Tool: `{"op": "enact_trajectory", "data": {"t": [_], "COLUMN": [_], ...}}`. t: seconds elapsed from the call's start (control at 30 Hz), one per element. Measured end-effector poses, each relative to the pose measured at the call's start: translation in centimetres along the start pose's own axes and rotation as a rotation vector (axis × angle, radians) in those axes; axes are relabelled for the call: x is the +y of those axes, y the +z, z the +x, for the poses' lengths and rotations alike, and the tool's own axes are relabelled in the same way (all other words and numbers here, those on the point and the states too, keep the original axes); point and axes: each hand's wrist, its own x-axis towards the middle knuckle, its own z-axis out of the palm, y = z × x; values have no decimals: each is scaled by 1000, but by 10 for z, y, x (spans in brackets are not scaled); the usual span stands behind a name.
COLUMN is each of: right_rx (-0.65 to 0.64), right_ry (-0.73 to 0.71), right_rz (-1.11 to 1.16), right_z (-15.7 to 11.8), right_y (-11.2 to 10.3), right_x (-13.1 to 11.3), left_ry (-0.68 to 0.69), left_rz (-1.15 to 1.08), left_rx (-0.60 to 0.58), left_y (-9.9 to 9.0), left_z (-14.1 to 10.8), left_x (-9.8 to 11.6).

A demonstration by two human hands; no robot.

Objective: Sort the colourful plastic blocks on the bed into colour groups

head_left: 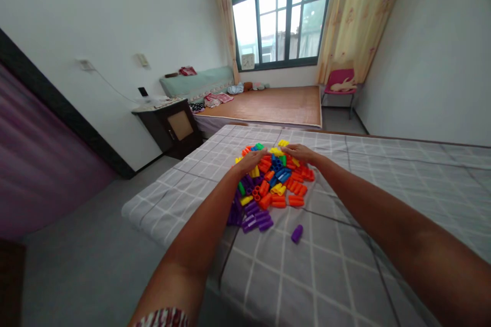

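A pile of small plastic pieces in orange, purple, blue, yellow and green point(284, 176) lies on a grey checked cloth point(330, 265). My left hand point(251, 160) rests on the pile's far left part, fingers stretched toward the middle. On the far right part lies my right hand point(301, 152), its fingers extended leftward over yellow and orange pieces. Neither hand visibly grips a piece. Purple pieces point(257, 217) gather at the near left of the pile. One single purple piece point(296, 234) sits apart, nearer to me.
Behind the cloth-covered surface stands a bed with a brown mat point(276, 104). A dark cabinet point(172, 125) is at the back left, and a pink chair point(340, 82) holds a plush toy at the back right.
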Motion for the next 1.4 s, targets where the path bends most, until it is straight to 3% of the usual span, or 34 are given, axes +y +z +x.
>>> {"op": "enact_trajectory", "data": {"t": [0.17, 0.27, 0.37, 0.43, 0.53, 0.6, 0.7, 0.77, 0.83, 0.93, 1.07, 1.23, 1.4], "right_rx": [-92, -100, -56, 51, 230, 265, 263, 267, 291, 353, 361, 360, 333], "right_ry": [16, 31, 68, 110, 166, 159, 109, 83, 61, 33, -12, -17, 67], "right_rz": [35, 66, 125, 132, 87, 60, 22, -9, -35, -39, 5, 96, 247], "right_z": [-47, -76, -102, -117, -136, -146, -153, -153, -150, -144, -146, -158, -167], "right_y": [-36, -56, -72, -80, -86, -86, -77, -66, -52, -32, -19, -21, -32], "right_x": [24, 37, 47, 54, 64, 70, 79, 84, 88, 89, 81, 67, 54], "left_ry": [136, 209, 303, 369, 387, 278, -18, -142, -165, -132, 23, 163, 266], "left_rz": [240, 386, 448, 466, 461, 473, 548, 584, 620, 673, 627, 497, 425], "left_rx": [-176, -201, -266, -259, -88, 50, 171, 74, -40, -141, -179, -182, -215], "left_y": [68, 110, 126, 113, 62, 19, -33, -49, -50, -31, 4, 52, 111], "left_z": [20, 27, 25, 15, -20, -59, -131, -174, -201, -205, -168, -122, -99], "left_x": [27, 50, 76, 86, 76, 51, 7, -12, -20, -17, -8, 5, 39]}}
